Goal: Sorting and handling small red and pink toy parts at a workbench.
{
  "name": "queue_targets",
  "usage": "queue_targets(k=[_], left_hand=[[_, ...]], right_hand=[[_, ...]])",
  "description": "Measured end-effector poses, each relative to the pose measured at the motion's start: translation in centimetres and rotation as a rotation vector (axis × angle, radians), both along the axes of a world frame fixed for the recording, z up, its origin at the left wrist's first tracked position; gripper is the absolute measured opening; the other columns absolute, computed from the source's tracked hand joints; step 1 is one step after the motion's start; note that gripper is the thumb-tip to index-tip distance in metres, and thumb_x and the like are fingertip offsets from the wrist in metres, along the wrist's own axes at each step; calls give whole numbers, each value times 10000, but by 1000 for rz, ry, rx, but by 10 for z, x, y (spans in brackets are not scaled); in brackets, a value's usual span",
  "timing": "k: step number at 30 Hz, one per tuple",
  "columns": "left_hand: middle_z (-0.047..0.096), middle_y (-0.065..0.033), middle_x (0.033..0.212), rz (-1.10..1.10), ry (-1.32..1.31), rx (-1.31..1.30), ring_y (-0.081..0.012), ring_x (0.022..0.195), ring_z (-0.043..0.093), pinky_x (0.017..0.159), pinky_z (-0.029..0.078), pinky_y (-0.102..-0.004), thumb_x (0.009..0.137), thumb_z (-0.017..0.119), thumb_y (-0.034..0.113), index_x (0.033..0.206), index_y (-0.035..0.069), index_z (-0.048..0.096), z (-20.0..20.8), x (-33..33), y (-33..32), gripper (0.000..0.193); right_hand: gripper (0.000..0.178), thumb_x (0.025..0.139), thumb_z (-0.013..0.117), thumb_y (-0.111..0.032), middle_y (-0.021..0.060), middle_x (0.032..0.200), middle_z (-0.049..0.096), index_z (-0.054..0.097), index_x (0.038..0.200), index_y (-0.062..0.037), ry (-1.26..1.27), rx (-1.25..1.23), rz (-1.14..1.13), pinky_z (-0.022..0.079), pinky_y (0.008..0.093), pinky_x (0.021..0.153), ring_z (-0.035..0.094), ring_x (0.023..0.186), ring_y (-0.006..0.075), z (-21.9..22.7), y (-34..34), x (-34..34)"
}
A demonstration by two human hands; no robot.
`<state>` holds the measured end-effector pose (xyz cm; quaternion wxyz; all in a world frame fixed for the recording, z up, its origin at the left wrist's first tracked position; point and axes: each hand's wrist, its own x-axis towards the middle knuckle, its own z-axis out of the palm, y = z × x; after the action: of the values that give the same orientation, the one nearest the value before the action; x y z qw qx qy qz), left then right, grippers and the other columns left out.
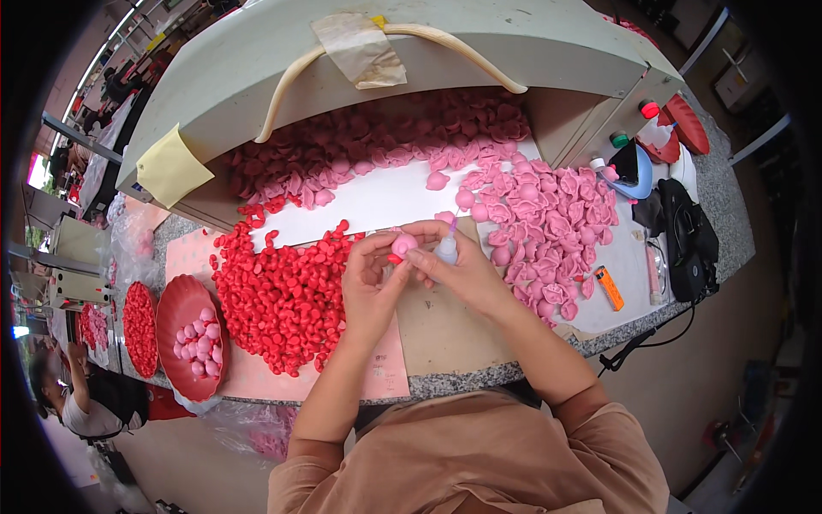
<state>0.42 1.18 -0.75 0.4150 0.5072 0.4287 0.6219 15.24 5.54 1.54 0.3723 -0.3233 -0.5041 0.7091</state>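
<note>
Over the middle of the table, my two hands meet at chest height. My left hand (366,278) is closed around a small pink rounded piece (405,245). A red piece (395,259) shows at its lower side; I cannot tell whether the two are joined. In my right hand (462,270) is a small translucent squeeze bottle (446,251) with a thin purple tip pointing up and away from me. The right fingertips also come close to the pink piece. A heap of red pieces (278,300) lies left of my hands, and a heap of pink petal-shaped pieces (544,227) lies right.
A grey box-like housing (462,64) arches over the table's back, with pink pieces beneath. At left are a red bowl (181,304) of pink balls and a tray of red pieces (139,330). An orange lighter (610,289) and black bag (687,240) lie right. Another person (94,394) sits far left.
</note>
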Motion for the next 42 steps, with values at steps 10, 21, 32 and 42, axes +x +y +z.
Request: queue_targets(k=[10,21,32,42], left_hand=[[565,-107,1158,-157,-356,-273,-183,1025,573,881,501,-325,894,562,65,1159,-1,540,3,-14,5,273],[624,-103,1046,-203,-364,-328,-176,936,621,848,510,-306,869,600,57,1129,-4,543,10,-20,3,273],[592,-53,1013,-301,-340,-355,-121,953,584,863,486,-257,854,616,35,1027,9,545,12,-30,2,189],[540,-43,1034,-356,-255,-312,-117,979,545,875,447,-261,851,620,33,1023,9,542,13,-33,4,190]], right_hand=[[409,871,617,-137,13,949,585,504,1243,-9,98,-129,60,445,242,635,528,734,80,-1,7,6],[400,857,631,-120,50,1084,600,534,1224,6,64,-95,103,456,241,659,559,882,103,-1,9,8],[388,845,654,-153,36,1006,632,565,1190,-1,-17,-95,131,461,218,635,554,753,76,-6,8,8],[464,841,664,-192,33,1029,624,521,1234,8,-41,-45,200,465,211,705,573,862,78,-5,12,10]])
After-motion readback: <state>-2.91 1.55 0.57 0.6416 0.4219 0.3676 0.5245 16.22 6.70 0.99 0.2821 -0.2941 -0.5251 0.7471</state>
